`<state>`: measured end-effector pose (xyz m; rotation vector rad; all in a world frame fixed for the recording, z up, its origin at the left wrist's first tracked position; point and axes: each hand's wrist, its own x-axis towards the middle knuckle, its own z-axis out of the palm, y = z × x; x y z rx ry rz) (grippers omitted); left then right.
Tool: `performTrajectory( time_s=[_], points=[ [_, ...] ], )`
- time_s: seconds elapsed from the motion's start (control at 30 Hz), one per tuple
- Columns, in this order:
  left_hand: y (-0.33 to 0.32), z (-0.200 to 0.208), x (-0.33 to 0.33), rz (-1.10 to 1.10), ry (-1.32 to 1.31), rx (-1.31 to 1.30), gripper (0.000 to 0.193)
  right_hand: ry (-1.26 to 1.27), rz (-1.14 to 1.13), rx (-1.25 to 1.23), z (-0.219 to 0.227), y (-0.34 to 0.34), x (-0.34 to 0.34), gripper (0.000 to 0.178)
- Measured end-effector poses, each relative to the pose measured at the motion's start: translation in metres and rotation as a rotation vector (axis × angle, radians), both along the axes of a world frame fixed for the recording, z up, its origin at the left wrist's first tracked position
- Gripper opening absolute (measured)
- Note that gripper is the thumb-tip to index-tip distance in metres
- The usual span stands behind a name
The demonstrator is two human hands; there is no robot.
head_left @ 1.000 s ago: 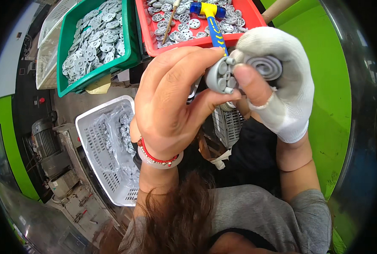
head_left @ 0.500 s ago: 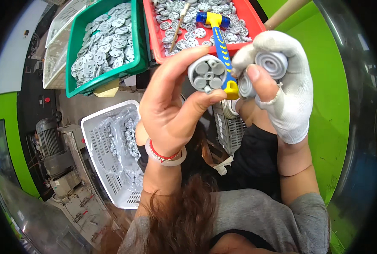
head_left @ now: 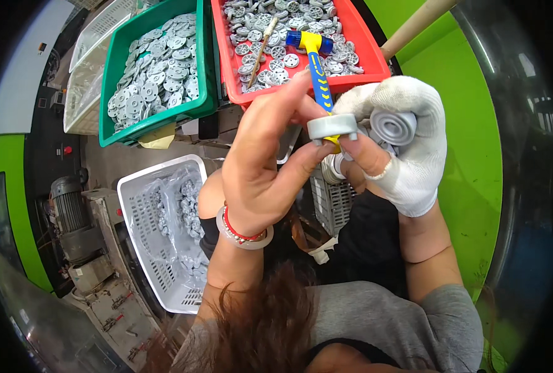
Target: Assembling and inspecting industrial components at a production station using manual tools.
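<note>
A round grey part (head_left: pixel 332 127), seen edge-on with small pegs under its rim, is pinched between the fingers and thumb of my bare left hand (head_left: pixel 270 155). My right hand (head_left: pixel 407 149), in a white glove with the thumb uncovered, curls round another grey round part with concentric rings (head_left: pixel 393 127). Its bare thumb reaches to the edge of the part in my left hand. Behind them, a hammer (head_left: pixel 313 59) with a blue-and-yellow handle rests across the red bin (head_left: pixel 301 82); the lower end of its handle is partly hidden by my hands.
Many grey discs fill the red bin and the green bin (head_left: pixel 211 93) at the back. A thin stick (head_left: pixel 264 46) lies among the discs in the red one. At left, a white basket (head_left: pixel 133 186) holds small grey parts in plastic. A motor (head_left: pixel 70 208) stands farther left.
The part in my left hand has turned from showing its hollow side to its edge. Both hands have come together, and the right thumb now touches that part.
</note>
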<state>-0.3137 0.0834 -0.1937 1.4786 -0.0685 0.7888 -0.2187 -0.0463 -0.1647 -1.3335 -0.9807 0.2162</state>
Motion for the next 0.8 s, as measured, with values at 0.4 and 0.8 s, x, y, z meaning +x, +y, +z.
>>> performTrajectory(
  time_s=[0.4,0.8],
  points=[
    [0.006,-0.005,0.0,-0.037,-0.287,-0.011,0.042,-0.066,0.04,0.062,-0.001,0.003,-0.003,0.037],
    [0.005,0.003,-0.005,0.09,0.015,0.035,0.03,0.515,0.155,-0.064,0.007,0.003,-0.009,0.035]
  ],
)
